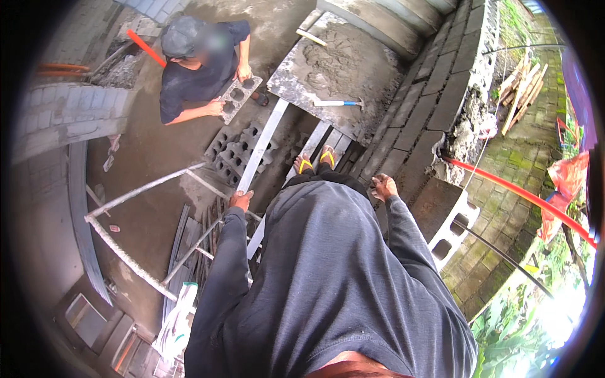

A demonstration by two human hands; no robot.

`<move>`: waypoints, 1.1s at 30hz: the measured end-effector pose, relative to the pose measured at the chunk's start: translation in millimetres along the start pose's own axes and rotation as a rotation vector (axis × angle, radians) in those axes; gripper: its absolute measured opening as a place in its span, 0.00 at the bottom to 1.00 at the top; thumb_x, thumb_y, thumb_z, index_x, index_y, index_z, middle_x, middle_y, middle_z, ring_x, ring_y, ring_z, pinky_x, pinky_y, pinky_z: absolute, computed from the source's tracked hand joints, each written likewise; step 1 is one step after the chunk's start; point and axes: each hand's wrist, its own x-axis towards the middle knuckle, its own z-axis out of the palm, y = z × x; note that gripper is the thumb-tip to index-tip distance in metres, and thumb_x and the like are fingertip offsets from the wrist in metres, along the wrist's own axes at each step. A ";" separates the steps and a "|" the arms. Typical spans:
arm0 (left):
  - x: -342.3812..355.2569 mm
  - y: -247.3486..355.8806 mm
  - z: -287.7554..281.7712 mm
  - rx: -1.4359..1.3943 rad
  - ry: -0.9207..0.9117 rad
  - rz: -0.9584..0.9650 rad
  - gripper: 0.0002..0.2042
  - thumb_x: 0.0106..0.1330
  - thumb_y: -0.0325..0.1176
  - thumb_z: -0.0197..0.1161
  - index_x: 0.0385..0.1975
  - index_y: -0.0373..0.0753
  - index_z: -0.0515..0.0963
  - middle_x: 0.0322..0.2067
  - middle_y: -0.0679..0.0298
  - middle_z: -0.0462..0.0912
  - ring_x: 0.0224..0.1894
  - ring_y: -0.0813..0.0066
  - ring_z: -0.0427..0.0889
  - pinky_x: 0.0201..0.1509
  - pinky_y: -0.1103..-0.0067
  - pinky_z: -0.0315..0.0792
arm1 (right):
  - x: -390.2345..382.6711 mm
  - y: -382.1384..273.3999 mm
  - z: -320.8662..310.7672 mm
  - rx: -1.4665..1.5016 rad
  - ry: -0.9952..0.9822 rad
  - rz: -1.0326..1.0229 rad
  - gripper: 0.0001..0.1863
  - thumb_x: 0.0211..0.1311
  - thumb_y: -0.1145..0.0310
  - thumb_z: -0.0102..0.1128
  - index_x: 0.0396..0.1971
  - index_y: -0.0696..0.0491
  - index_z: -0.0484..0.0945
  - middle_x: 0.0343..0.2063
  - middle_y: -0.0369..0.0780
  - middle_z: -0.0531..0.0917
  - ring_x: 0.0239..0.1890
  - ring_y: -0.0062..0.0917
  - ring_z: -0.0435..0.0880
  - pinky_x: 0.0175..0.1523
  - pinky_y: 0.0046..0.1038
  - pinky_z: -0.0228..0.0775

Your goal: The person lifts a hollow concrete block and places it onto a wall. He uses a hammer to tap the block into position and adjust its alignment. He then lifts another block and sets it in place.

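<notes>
I stand on planks of a scaffold beside a grey block wall [435,94], feet in yellow sandals [315,162]. My left hand [240,200] hangs by the edge of a long pale plank [265,142], fingers loosely curled, holding nothing that I can see. My right hand [382,187] is dusty, fingers half closed, hovering just left of a hollow concrete block [444,217] lying on the wall top. Below, another person [198,63] lifts a hollow concrete block [238,96] with both hands.
A mortar board heaped with wet mortar [340,66] holds a blue-handled trowel [337,103]. Stacked hollow blocks [234,154] lie on the floor below. A red pipe [523,196] and a black cable run past the wall on the right. Metal scaffold tubes [135,192] stand on the left.
</notes>
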 end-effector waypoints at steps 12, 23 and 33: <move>25.2 -17.0 5.5 -0.027 0.025 0.168 0.26 0.62 0.55 0.65 0.43 0.34 0.83 0.39 0.49 0.86 0.45 0.55 0.84 0.50 0.65 0.73 | -24.0 -53.3 -0.5 -0.024 0.003 0.137 0.16 0.70 0.63 0.60 0.52 0.55 0.79 0.36 0.41 0.87 0.27 0.25 0.85 0.27 0.29 0.77; 3.4 50.0 5.5 -0.249 -0.060 0.008 0.22 0.65 0.53 0.63 0.50 0.43 0.80 0.48 0.58 0.83 0.49 0.64 0.81 0.47 0.60 0.72 | 37.8 23.5 1.6 -0.413 0.140 -0.156 0.20 0.64 0.56 0.62 0.48 0.55 0.84 0.42 0.45 0.88 0.45 0.36 0.88 0.51 0.36 0.79; -55.3 106.8 -27.9 -0.349 -0.070 -0.174 0.38 0.65 0.56 0.65 0.70 0.42 0.64 0.66 0.59 0.71 0.65 0.58 0.74 0.60 0.54 0.68 | 74.1 -36.8 -16.2 -0.114 0.047 -0.057 0.17 0.68 0.60 0.62 0.48 0.58 0.82 0.39 0.45 0.88 0.39 0.32 0.88 0.42 0.37 0.81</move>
